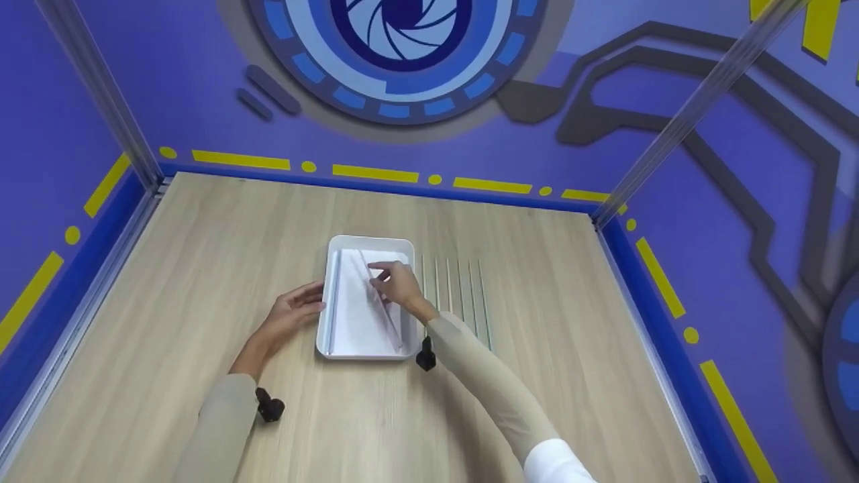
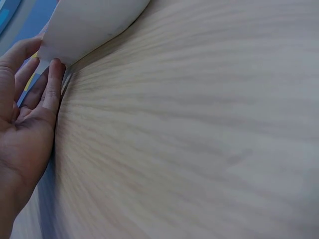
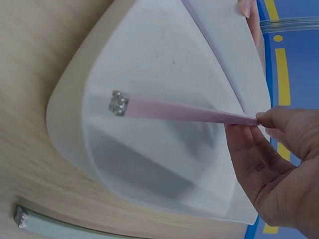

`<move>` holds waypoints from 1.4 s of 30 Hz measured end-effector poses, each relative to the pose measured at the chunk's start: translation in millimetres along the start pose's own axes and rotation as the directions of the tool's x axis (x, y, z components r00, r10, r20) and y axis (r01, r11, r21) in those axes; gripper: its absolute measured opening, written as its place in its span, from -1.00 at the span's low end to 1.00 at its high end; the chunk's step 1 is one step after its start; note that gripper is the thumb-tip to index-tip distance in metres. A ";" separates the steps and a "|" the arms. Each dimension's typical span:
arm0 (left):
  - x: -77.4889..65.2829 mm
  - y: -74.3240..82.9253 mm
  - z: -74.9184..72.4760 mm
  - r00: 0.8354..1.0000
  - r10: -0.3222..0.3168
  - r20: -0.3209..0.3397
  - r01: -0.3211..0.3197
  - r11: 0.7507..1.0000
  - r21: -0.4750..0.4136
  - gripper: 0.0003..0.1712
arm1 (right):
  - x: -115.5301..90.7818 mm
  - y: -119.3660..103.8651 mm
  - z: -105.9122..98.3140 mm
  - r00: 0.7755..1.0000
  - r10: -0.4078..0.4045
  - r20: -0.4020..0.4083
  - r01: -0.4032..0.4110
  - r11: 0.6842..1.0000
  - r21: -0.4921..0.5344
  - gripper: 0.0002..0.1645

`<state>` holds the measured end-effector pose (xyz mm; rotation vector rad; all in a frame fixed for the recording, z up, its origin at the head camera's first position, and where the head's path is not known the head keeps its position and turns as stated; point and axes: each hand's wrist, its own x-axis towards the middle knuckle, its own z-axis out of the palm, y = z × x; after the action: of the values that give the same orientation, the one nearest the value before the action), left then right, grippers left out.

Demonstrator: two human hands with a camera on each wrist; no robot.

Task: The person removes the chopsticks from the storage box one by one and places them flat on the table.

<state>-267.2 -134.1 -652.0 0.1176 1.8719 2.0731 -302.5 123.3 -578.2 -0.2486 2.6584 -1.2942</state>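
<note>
Because the right hand (image 1: pixel 401 287) pinches the pink strip (image 3: pixel 167 110) between its fingers, above the white tray (image 1: pixel 366 357), a slack grip might let the free end twist or drop. The strip looks slim and pale (its silvery tip (image 3: pixel 118 103) lies beyond the fingers). The left hand (image 1: pixel 288 312), fingers loosely extended, touches the tray's side.

High downward head view, close low wrist views, tray (image 2: pixel 94 27) in all

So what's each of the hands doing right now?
Left hand: open, at the side of the tray.
Right hand: closed, pinching the pink strip.
</note>
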 end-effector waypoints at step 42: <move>1.0 -2.9 -3.5 1.000 0.011 0.017 -0.012 0.999 0.030 -0.26 | -59.4 117.6 -158.6 0.961 0.262 -0.084 -0.205 0.887 0.414 -0.48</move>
<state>-268.6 -136.9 -655.4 0.1529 1.8973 2.0460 -289.5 328.9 -569.9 0.2214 2.3504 -1.7796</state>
